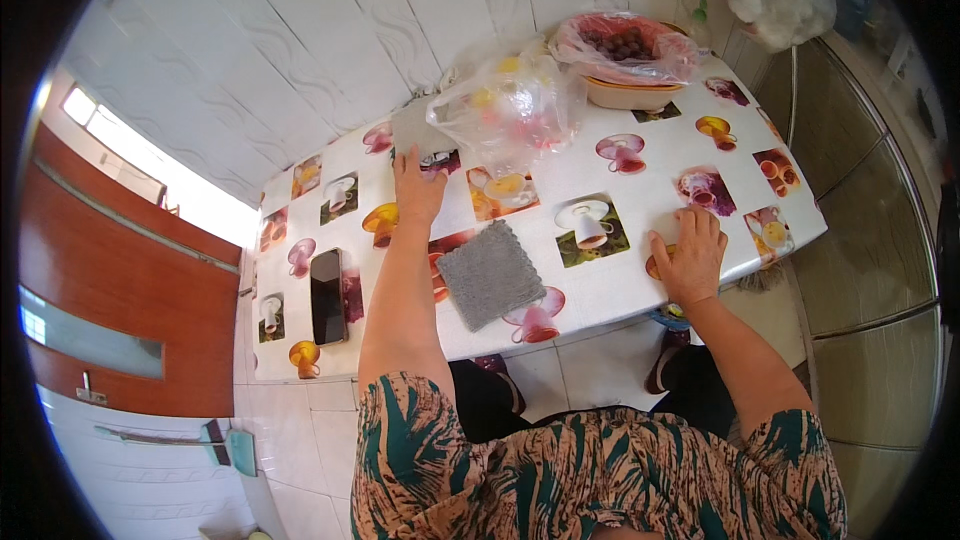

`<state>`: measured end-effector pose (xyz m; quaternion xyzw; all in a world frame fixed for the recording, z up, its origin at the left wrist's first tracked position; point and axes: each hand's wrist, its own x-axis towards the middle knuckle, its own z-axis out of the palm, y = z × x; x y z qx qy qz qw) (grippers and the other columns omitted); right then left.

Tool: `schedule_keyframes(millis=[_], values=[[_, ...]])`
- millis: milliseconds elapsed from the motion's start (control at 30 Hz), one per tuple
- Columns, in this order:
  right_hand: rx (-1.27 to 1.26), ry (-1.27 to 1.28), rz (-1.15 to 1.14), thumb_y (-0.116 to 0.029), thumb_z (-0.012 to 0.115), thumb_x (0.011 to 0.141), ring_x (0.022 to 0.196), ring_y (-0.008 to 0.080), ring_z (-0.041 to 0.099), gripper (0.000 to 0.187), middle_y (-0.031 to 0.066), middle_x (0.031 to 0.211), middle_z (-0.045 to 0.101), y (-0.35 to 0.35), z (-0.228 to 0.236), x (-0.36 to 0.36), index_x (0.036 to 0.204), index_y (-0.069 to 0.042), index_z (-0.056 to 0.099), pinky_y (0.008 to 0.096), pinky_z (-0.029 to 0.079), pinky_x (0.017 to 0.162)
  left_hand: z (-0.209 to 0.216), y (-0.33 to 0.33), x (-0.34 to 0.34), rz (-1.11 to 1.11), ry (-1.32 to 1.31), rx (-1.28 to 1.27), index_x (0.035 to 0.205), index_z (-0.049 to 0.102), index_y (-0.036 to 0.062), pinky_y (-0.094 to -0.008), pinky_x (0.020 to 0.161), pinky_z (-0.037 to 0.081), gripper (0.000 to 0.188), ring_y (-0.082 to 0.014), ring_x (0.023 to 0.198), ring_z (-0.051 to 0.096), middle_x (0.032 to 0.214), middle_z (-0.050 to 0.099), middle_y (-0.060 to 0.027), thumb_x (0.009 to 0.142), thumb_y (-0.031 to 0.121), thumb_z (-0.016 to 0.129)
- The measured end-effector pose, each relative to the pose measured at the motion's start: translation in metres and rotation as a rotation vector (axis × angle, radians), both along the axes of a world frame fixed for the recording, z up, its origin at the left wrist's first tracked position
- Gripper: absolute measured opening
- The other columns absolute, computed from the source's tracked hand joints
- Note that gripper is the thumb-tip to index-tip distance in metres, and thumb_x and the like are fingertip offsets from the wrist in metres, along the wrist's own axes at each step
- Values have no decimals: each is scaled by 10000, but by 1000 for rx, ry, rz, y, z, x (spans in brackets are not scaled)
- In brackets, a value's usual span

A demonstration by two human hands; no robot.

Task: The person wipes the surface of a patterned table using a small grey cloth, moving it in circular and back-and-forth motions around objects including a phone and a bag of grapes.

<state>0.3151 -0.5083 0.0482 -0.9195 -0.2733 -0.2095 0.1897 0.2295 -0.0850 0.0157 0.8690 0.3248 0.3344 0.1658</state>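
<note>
My left hand (418, 188) reaches to the back of the table, its fingers stretched out with the tips at the near edge of a light grey cloth (414, 126). Whether those fingertips press on the cloth or only lie beside it I cannot tell. A darker grey square cloth (490, 275) with a scalloped edge lies flat near the front edge, between my forearms. Toward the right front, my right hand (692, 255) rests on the printed tablecloth (640, 202), fingers spread and nothing in them.
A black phone (327, 296) lies at the left. Behind the cloths sits a clear plastic bag (515, 110) with colourful contents. A bag-lined basin (630, 90) of dark round fruit stands at the back right. The tiled wall (330, 30) borders the far side.
</note>
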Motion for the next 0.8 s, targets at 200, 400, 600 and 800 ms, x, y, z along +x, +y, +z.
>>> schedule_keyframes(millis=[200,400,600,800], values=[[2,-11,-1,-334,659,821,1118,306,458,435,123,1135,511,-5,2,1,1104,-28,536,444,348,934,25,-59,-28,-171,100,100,1322,491,-18,-444,1054,379,561,-404,1224,484,1340,500,-255,835,203,659],[0,-12,5,-354,642,836,1107,311,464,442,133,1127,515,-5,-4,2,1115,-27,539,458,350,927,39,-169,-95,-457,236,44,1348,483,28,-451,1104,309,531,-333,1321,421,1402,477,-185,879,247,604],[-6,-19,15,-381,634,853,1099,313,468,446,127,1117,516,-3,-9,5,1119,-34,544,483,354,921,20,-186,-106,-413,282,137,1412,438,59,-448,1156,210,562,-287,1412,311,1498,377,-155,934,342,526],[-124,143,-22,-426,647,845,1139,334,472,500,138,1181,522,-2,0,13,1142,-32,566,527,374,924,25,-143,-150,-244,9,18,1283,555,21,-440,1074,347,455,-321,1315,438,1391,496,-163,876,216,619]])
